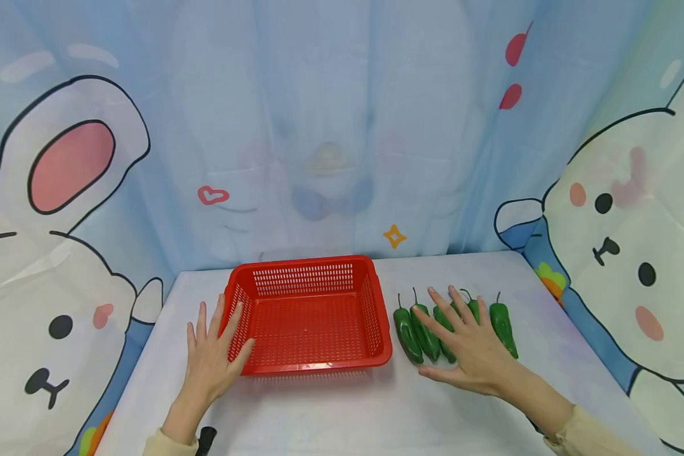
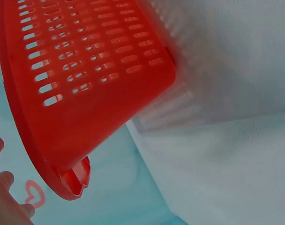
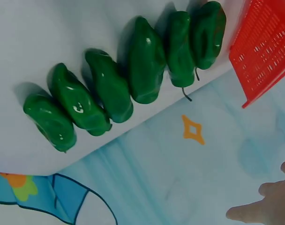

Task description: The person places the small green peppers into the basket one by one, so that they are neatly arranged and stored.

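Observation:
A red plastic basket (image 1: 304,364) with slotted walls stands on the table, its inside bare. At its left side is my left hand (image 1: 209,361), fingers spread and straight, overlapping the rim in the head view. The left wrist view shows the basket's wall (image 2: 95,98) close up, with my fingertips (image 2: 6,179) at the lower left edge. Over a row of several green peppers (image 3: 146,65) is my right hand (image 1: 475,354), palm down with fingers spread, holding nothing. It partly hides the middle peppers in the head view; the leftmost pepper (image 1: 407,335) shows fully.
A white cloth covers the table (image 1: 319,418), which ends at a light blue printed curtain (image 1: 319,126) behind the basket. Cartoon-printed curtains flank both sides. The row of peppers lies just right of the basket. A black strap piece (image 1: 206,438) shows by the left sleeve.

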### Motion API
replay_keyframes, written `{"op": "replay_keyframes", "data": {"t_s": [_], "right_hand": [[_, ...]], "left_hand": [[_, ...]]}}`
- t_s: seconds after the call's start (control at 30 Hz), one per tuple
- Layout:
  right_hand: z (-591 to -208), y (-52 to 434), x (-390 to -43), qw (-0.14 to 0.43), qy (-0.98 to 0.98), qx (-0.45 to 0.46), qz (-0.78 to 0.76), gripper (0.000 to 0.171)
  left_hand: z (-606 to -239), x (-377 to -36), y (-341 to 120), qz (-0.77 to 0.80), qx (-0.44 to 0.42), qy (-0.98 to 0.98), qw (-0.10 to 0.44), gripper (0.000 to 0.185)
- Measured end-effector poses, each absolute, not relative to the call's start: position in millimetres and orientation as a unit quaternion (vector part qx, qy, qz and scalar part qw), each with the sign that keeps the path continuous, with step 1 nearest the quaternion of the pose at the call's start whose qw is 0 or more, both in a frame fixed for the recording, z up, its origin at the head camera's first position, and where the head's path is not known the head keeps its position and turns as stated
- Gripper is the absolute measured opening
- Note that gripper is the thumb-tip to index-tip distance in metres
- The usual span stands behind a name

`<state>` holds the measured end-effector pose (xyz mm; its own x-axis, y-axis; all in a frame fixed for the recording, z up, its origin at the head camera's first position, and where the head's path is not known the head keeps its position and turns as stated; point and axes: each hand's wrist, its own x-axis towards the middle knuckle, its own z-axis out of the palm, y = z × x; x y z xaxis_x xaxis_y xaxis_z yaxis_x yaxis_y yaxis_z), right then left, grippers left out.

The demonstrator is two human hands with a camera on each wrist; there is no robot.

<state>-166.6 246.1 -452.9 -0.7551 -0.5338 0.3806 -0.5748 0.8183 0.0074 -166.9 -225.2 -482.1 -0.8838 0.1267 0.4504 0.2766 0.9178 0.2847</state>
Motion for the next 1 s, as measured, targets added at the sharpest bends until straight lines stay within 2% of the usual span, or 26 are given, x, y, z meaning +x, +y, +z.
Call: {"op": "replay_keyframes", "data": {"t_s": [0.2, 0.43, 0.67, 0.87, 1.0], "right_hand": [[-454, 254, -166, 0.160, -0.946, 0.266, 0.089, 0.095], [-450, 260, -164, 0.123, -0.945, 0.227, 0.202, 0.091], [-447, 275, -165, 0.070, -0.910, 0.188, 0.362, 0.076], [-446, 295, -168, 0.064, -0.873, 0.155, 0.458, 0.060], [-445, 310, -172, 0.054, -0.863, 0.120, 0.488, 0.056]], "left_hand": [[-487, -175, -228, -0.204, -0.086, -0.953, 0.205, 0.073], [-496, -191, -237, -0.271, -0.045, -0.945, 0.178, 0.072], [-504, -197, -247, -0.353, -0.009, -0.930, 0.105, 0.073], [-506, -199, -250, -0.410, -0.031, -0.906, 0.098, 0.073], [-505, -198, -250, -0.418, -0.029, -0.904, 0.083, 0.075]]}}
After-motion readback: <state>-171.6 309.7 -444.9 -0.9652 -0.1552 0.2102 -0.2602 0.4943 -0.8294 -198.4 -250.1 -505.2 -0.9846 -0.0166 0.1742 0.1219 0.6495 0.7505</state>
